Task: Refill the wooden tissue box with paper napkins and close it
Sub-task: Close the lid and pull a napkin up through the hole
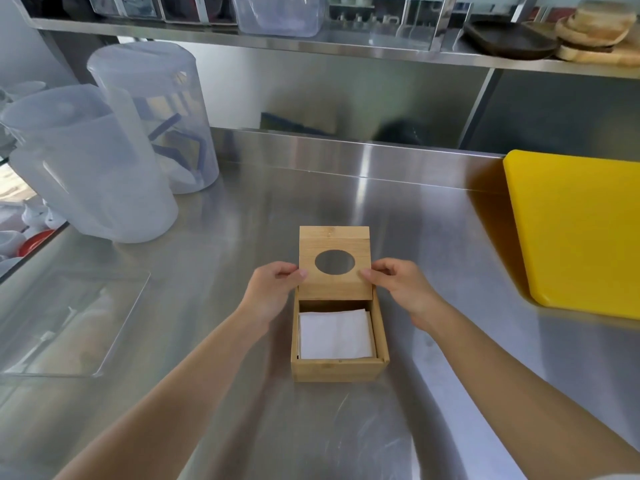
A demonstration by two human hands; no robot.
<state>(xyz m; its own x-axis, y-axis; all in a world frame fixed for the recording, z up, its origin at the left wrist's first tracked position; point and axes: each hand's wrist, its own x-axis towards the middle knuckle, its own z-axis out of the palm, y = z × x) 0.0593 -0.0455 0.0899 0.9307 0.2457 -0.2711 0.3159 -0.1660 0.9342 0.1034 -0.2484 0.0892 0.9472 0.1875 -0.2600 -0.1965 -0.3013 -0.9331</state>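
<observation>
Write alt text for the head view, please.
Both hands, left and right, hold a wooden lid with an oval hole, partly slid over an open wooden tissue box holding white napkins on a steel counter.

The scene is brightly and evenly lit, with cool daylight entering from the left of the frame. Broad soft glare is spread over the steel counter (214, 271), strongest in a band across the upper centre. Only faint shadows are cast beneath the forearms at the bottom. Straight lines are bowed by the wide-angle lens: the shelf (311, 46) along the top is curved. Slight softness is seen throughout, and the frame's corners are smeared most.
</observation>
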